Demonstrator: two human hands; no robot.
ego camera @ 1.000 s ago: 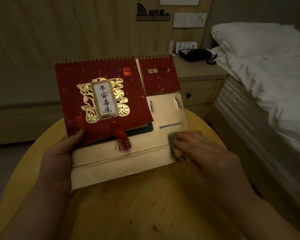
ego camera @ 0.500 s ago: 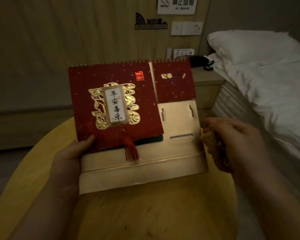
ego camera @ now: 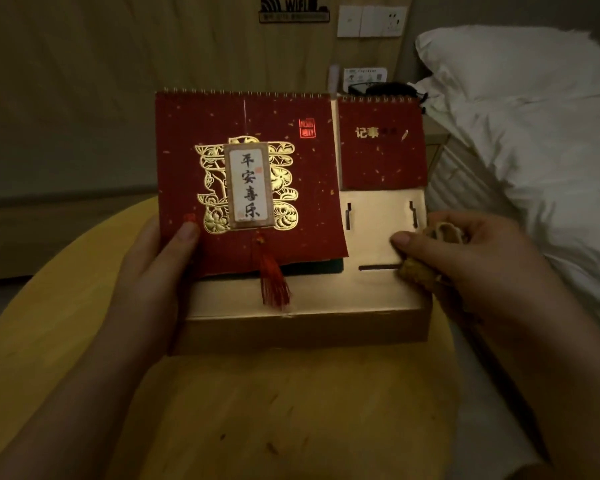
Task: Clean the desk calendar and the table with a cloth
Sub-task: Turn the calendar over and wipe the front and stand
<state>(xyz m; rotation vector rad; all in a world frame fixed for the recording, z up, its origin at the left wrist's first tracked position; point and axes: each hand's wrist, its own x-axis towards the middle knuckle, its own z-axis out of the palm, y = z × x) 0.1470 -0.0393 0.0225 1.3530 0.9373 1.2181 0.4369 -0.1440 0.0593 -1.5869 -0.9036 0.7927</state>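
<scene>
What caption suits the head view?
Left hand steadies a red desk calendar while the right hand presses a cloth against its gold base.

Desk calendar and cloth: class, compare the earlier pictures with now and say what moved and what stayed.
The right hand, gripping the cloth, lifted off the gold base's lower right, swung out past the edge, then returned beside the slot. The left hand holds the desk calendar by its left side throughout, over the table.
</scene>
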